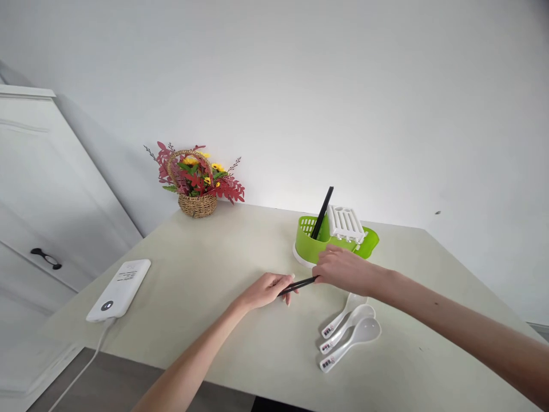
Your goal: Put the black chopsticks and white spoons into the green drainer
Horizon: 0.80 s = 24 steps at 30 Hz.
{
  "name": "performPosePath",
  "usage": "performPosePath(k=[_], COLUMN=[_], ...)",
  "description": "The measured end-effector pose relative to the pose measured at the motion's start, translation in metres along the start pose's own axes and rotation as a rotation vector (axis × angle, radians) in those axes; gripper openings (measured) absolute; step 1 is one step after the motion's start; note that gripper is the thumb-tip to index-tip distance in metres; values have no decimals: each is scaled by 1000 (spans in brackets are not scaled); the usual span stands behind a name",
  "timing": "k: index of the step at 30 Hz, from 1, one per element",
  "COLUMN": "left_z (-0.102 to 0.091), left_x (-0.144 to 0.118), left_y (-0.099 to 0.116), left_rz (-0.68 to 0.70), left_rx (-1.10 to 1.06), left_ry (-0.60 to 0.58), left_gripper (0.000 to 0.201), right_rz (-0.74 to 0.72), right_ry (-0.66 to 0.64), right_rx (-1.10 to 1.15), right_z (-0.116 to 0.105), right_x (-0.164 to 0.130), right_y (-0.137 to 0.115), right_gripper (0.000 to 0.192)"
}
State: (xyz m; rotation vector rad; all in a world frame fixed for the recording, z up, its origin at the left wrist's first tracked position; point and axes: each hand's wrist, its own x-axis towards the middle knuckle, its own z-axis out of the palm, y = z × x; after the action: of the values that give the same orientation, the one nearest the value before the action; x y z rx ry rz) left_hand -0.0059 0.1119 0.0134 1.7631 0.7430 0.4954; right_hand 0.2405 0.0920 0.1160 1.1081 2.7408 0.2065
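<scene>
Both hands meet at the middle of the pale table (206, 320), each closed on one end of a bundle of black chopsticks (299, 284) held nearly level just above the surface. The left hand (266, 290) pinches the near end with thumb and fingertips; the right hand (343, 270) covers the far end, and how its fingers close there cannot be seen. Just behind the right hand stands a green cutlery drainer (311, 243) with a white slotted insert (345, 223); a single black chopstick (322, 213) already leans upright in its perforated cup. Three white plastic spoons (349, 335) lie side by side near the right forearm, apart from the hands. In the inspector's judgement, the sticks are best squared end to end and kept parallel, gripped firmly enough that none slips, and tipped upright only once clear of the drainer's rim. A white power bank (120, 289) with its cable lies at the left edge, and a wicker flower basket (196, 186) stands against the wall.
</scene>
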Motion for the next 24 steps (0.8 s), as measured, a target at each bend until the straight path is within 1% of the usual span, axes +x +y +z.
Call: performPosePath(k=[2,3,5,7,9,12,15,18,21,24], left_z=[0,0,2,4,5,7,10,13,14,15], left_x=[-2,-2,-3,-3,-2,-1,0,1,1,2], left_y=[2,3,2,1,-1,-1,1,2,0,-5], left_rz=[8,9,16,31,46,92,156,175,159,121], left_rx=[-46,-67,-81,-55,-17,-10,-33,-56,-79,-128], left_ry=[-29,-26,3,60,113,150,154,152,132,128], left_gripper=[66,65,63,58,55,53,49,46,45,45], right_rz=[74,112,186,237,271,345,434,467,454,442], right_ry=[-26,-43,-80,-89,-48,31,128,212,230,245], right_rx=[49,68,103,142,201,355,556,742,831,854], right_z=[-18,-27,-43,-58,-71,-85,-92,-93,-89,-84], right_x=[-3,-5,-8,-12,-16,-19,-22,-25,-25,-23], right_y=[1,1,1,-1,-5,-11,-17,-22,-22,-19], right_gripper=[26,29,35,38,36,28,20,21,23,23])
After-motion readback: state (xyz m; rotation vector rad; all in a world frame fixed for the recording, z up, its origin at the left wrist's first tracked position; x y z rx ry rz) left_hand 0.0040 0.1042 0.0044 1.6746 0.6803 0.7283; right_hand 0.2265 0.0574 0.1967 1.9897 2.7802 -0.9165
